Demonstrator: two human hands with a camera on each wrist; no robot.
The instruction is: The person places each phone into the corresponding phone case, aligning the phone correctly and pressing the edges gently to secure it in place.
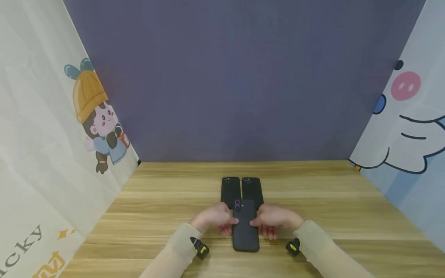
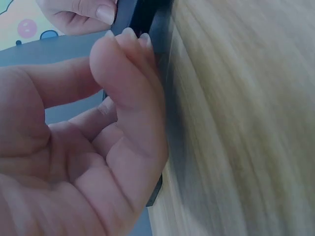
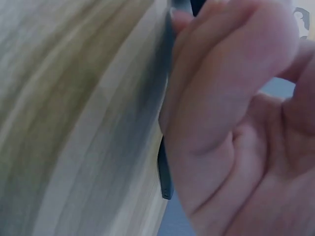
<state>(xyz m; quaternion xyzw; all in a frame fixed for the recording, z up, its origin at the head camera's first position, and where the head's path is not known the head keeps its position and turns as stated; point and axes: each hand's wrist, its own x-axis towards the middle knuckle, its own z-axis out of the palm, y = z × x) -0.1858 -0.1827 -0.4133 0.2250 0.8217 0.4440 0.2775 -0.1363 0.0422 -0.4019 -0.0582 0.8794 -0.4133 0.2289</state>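
A black smartphone (image 1: 245, 233) with its camera side up is held between both hands in the head view. My left hand (image 1: 216, 216) grips its left edge, the thumb lying over the back and the other fingers curled at the side. On the opposite edge my right hand (image 1: 277, 217) grips it the same way. In the left wrist view, the left hand's fingers (image 2: 133, 108) bend close to the wood, fingertips at the phone's dark edge. The right hand's curled fingers (image 3: 211, 98) hide most of the phone in the right wrist view.
Two more black smartphones, a left one (image 1: 231, 190) and a right one (image 1: 252, 190), lie side by side just behind, their lower ends overlapped by the held phone. The wooden table (image 1: 156, 216) meets a dark panel (image 1: 243, 85) at the back, with cartoon-printed sheets on both sides.
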